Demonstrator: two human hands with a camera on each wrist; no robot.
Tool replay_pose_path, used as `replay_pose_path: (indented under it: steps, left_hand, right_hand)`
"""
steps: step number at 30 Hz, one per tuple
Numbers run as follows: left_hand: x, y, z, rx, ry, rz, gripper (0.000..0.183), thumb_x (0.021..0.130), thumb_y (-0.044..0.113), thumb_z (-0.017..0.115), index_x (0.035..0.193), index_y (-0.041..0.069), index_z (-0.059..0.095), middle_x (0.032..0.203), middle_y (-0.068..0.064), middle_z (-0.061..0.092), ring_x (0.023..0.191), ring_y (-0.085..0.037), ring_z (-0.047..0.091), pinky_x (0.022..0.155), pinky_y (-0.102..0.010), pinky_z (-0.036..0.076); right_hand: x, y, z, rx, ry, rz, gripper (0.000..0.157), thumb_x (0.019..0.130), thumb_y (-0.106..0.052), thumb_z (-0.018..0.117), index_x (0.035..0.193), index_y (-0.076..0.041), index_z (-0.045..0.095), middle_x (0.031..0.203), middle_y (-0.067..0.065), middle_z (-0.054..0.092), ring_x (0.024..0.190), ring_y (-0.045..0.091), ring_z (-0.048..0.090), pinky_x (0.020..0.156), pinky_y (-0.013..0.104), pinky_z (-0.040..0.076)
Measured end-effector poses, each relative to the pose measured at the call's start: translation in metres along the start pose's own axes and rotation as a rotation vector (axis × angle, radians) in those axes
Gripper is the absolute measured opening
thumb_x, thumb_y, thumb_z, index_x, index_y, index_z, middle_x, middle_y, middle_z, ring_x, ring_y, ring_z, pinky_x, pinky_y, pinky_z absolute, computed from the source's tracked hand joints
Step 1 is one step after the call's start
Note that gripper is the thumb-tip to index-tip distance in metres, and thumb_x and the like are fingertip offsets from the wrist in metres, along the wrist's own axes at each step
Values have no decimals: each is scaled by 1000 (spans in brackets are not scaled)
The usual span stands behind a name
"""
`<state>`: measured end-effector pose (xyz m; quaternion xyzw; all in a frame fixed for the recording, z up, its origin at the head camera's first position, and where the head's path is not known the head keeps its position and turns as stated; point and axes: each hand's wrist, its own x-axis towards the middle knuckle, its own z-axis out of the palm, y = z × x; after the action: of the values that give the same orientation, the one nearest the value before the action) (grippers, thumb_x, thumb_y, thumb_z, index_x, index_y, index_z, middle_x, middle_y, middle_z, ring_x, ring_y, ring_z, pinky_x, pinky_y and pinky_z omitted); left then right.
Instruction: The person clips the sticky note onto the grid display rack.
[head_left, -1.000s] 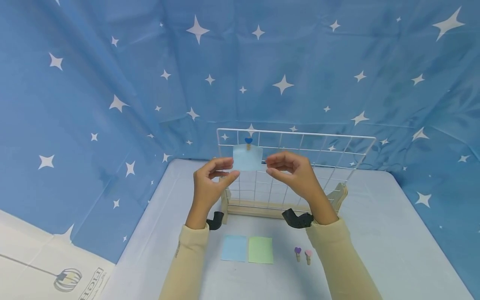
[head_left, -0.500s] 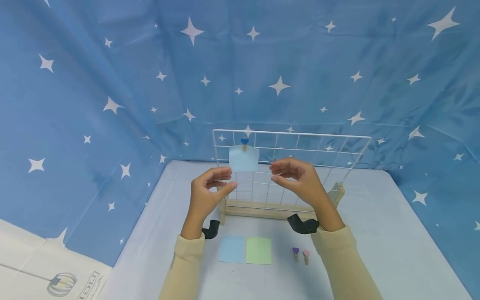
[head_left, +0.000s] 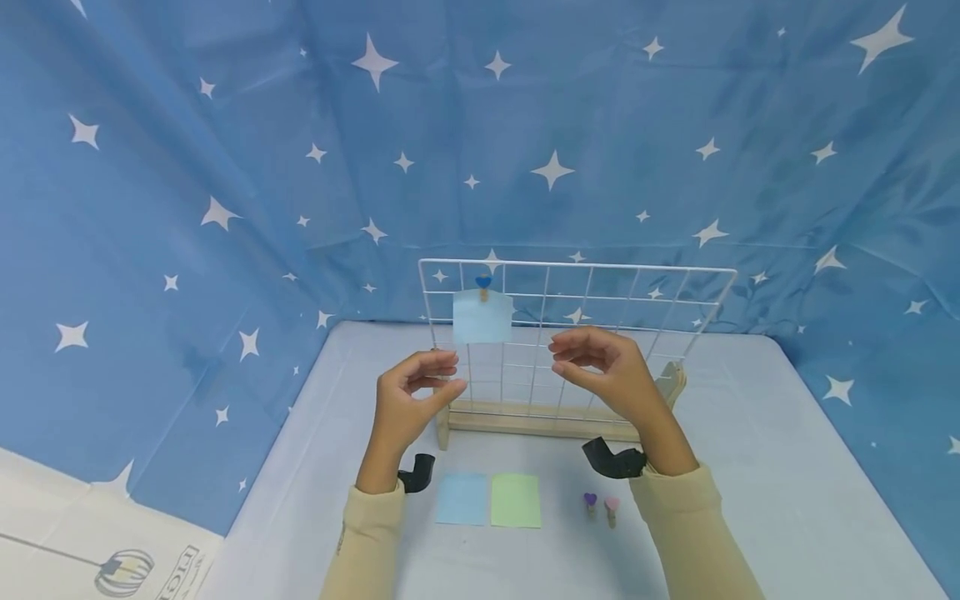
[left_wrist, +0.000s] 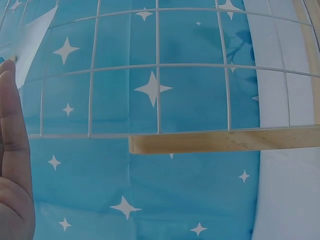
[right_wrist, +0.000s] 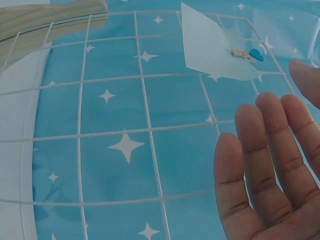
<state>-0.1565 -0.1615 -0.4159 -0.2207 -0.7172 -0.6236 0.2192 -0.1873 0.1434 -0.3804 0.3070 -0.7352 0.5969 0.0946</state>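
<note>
A light blue paper note [head_left: 482,318] hangs on the white wire grid [head_left: 630,298], held near its top by a wooden clothespin with a blue heart [head_left: 483,283]. Just below and left of the note is my left hand [head_left: 408,400], fingers loosely bent, thumb apart, holding nothing. My right hand [head_left: 611,371] hovers to the right of the note, also with nothing between fingers and thumb. In the right wrist view its fingers [right_wrist: 272,145] spread below the clipped note [right_wrist: 212,47]. The left wrist view catches only part of the left hand [left_wrist: 15,160] at its edge.
On the white table [head_left: 300,525] lie a blue paper [head_left: 462,499] and a green paper [head_left: 516,501] side by side. Right of them are clothespins with a purple heart [head_left: 590,501] and a pink heart [head_left: 612,510]. A wooden base [head_left: 543,422] supports the grid.
Both hands have drawn back from the hanging note, moving lower and farther apart. The note and clothespin stay on the grid. The head view has shifted slightly.
</note>
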Motion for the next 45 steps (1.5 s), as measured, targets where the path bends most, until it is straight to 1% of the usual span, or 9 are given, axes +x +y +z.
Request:
replay_pose_path:
  steps: [9, 13, 20, 23, 32, 35, 37, 41, 45]
  left_hand:
    - [-8, -2, 2, -2, 11, 0, 32, 87, -8, 82, 119, -6, 76, 113, -28, 76, 101, -8, 74, 86, -24, 61]
    - [-10, -5, 3, 2, 9, -5, 33, 87, -9, 81, 120, -6, 76, 113, -27, 76, 101, -7, 74, 85, -24, 61]
    - [-16, -9, 3, 6, -2, -43, 33, 88, -7, 82, 120, -4, 76, 114, -23, 78, 101, -10, 75, 86, -25, 61]
    - [-18, -11, 4, 11, -3, -58, 33, 88, -6, 82, 120, -3, 77, 114, -22, 78, 102, -12, 75, 87, -25, 61]
    - [-23, -11, 5, 19, -14, -99, 34, 88, -6, 82, 122, -4, 76, 116, -21, 78, 104, -14, 75, 88, -26, 61]
    - [-26, -11, 5, 34, -18, -125, 35, 88, -3, 83, 123, -3, 76, 117, -18, 78, 104, -15, 75, 88, -27, 60]
    - [-28, -11, 5, 45, -20, -138, 36, 89, -2, 83, 124, -1, 76, 118, -16, 79, 104, -14, 75, 89, -28, 59]
    - [-31, -12, 5, 56, -24, -151, 36, 89, 0, 84, 125, 2, 77, 118, -15, 79, 104, -13, 75, 88, -29, 60]
    - [-34, -14, 6, 48, -29, -161, 36, 90, 0, 84, 125, 1, 77, 118, -15, 79, 104, -13, 75, 88, -29, 60]
  right_hand:
    - [-9, 3, -3, 18, 2, 10, 27, 91, 18, 72, 117, 14, 71, 110, -16, 76, 97, 3, 72, 88, 18, 59]
    - [-13, 4, -5, 10, 11, 12, 27, 90, 19, 72, 117, 14, 71, 110, -14, 76, 97, 2, 72, 89, 18, 59]
    - [-20, 7, -8, 6, 28, 25, 26, 90, 19, 73, 115, 14, 71, 109, -5, 78, 95, 3, 73, 87, 17, 59]
    - [-24, 9, -9, 2, 32, 22, 27, 89, 20, 73, 115, 14, 71, 109, -5, 78, 94, 2, 73, 87, 17, 59]
    - [-34, 12, -11, 6, 42, 33, 27, 89, 20, 73, 115, 15, 70, 108, -14, 77, 95, 2, 74, 88, 16, 59]
    - [-38, 14, -13, 6, 44, 39, 27, 89, 20, 73, 115, 15, 70, 108, -14, 77, 95, 2, 74, 88, 16, 59]
    - [-41, 15, -13, 9, 47, 42, 27, 90, 20, 73, 116, 16, 69, 108, -11, 78, 96, 3, 74, 88, 16, 59]
    - [-46, 17, -15, 7, 56, 44, 27, 90, 20, 73, 116, 16, 69, 109, -9, 79, 96, 3, 74, 88, 16, 58]
    - [-50, 19, -16, 10, 59, 41, 28, 89, 21, 73, 116, 15, 69, 108, -10, 79, 95, 2, 75, 87, 16, 59]
